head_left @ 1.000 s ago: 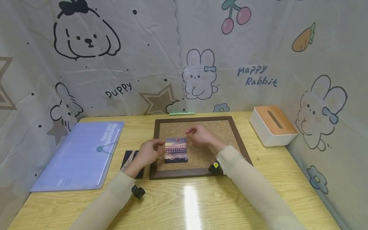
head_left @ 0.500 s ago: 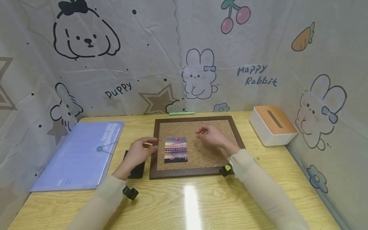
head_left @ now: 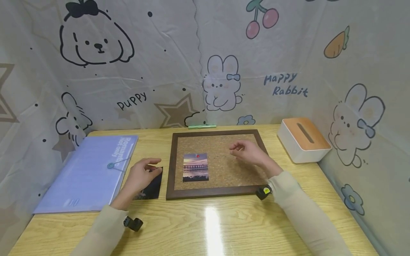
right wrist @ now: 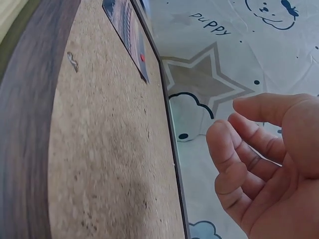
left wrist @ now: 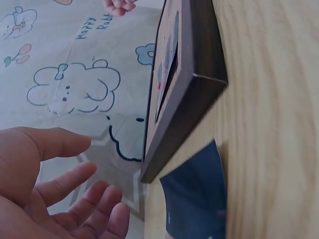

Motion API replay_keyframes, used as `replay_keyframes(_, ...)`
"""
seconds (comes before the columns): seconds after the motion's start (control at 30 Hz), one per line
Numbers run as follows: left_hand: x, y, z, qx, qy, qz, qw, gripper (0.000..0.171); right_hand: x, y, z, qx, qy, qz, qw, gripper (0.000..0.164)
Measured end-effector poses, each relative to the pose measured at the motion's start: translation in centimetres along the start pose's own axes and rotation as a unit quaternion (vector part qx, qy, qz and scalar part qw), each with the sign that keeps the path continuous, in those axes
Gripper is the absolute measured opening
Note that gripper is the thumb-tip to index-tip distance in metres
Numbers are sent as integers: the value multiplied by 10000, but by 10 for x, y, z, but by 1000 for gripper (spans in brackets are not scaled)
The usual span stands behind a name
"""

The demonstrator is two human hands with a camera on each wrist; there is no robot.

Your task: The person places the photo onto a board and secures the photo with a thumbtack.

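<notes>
Open air above the corkboard (head_left: pixel 221 176), between left hand (head_left: pixel 139 177) and right hand (head_left: pixel 248 153)
Its surface lies bare right of the pinned photo (head_left: pixel 195 168); the raised wooden rim (head_left: pixel 172 163) bars a low slide from the dark print (head_left: pixel 154 187). The folder (head_left: pixel 83 177) at left and white box (head_left: pixel 301 144) at right flank the passage.

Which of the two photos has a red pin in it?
The purple-toned photo on the corkboard: a red pin sits near its top edge. The dark photo lies on the table, no pin visible.

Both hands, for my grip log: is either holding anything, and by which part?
Nothing is held: the left hand is empty near the dark photo, the right hand empty over the corkboard.
</notes>
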State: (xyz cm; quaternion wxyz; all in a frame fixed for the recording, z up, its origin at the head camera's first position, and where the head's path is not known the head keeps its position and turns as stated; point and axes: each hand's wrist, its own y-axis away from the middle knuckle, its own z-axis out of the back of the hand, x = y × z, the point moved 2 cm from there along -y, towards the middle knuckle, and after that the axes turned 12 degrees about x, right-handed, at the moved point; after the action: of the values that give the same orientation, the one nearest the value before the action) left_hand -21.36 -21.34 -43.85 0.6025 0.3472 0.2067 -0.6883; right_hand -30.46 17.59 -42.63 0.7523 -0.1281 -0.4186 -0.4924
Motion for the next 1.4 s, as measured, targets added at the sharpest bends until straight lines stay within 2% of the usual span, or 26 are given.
replay_keyframes(0.2,11,10,4,-59,-116,116,9998,47,-5,10,5,-163,143,70,9997,26)
replay_keyframes(0.43,22,18,7,43,-127,269,9995,51,-16,22,11,-240,153,144,9995,27)
replay_keyframes(0.73,35,26,3,98,-356,540,9979,54,-34,42,24,-339,172,-21,9993,30)
replay_keyframes(1.07,40,24,0,304,-429,742,9959,65,-55,58,34,-470,41,-133,9988,30)
replay_keyframes(1.2,43,22,-1,286,-544,828,9947,69,-60,63,37,-463,-33,-266,9986,32)
replay_keyframes(1.4,47,22,-3,225,-613,914,9937,72,-64,71,41,-365,-16,-247,9990,34)
